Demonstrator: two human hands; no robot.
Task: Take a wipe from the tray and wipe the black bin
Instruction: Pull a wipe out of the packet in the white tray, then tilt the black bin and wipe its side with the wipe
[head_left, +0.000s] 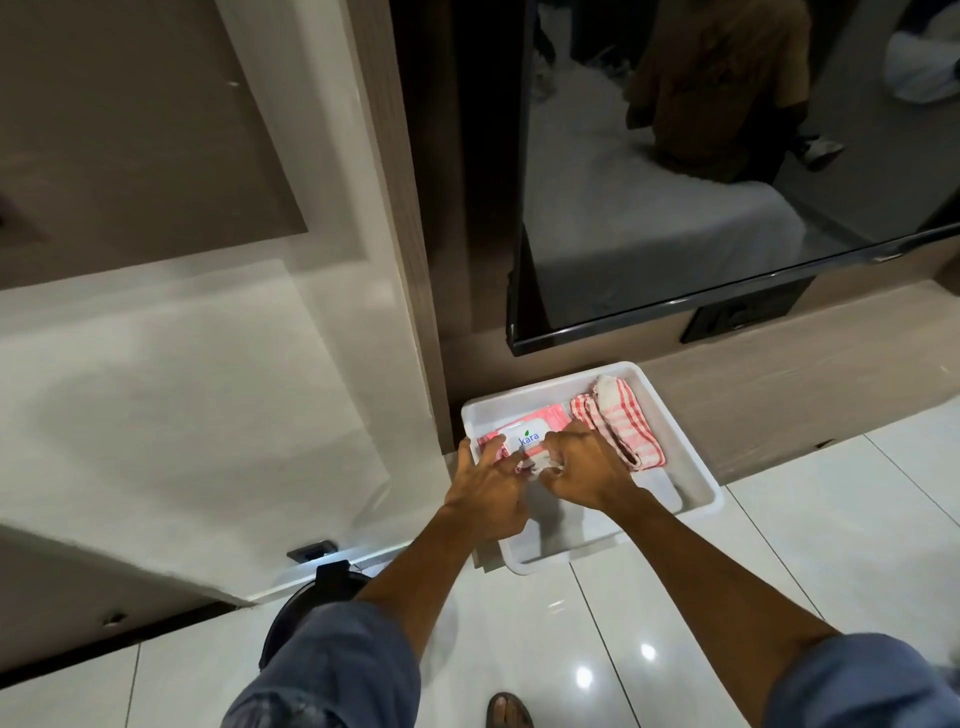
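Note:
A white tray lies on the floor by the wall. Inside it sits a pink pack of wipes with a white lid flap. My left hand presses on the pack's near left end, fingers spread. My right hand has its fingertips pinched at the pack's opening, on a bit of white wipe. The black bin stands at lower left, mostly hidden behind my left sleeve; only its dark rim and lid hinge show.
A red-and-white checked cloth lies folded in the tray's right half. A wall-mounted dark TV screen hangs above the tray. Glossy white floor tiles spread to the right. My sandalled foot is at the bottom edge.

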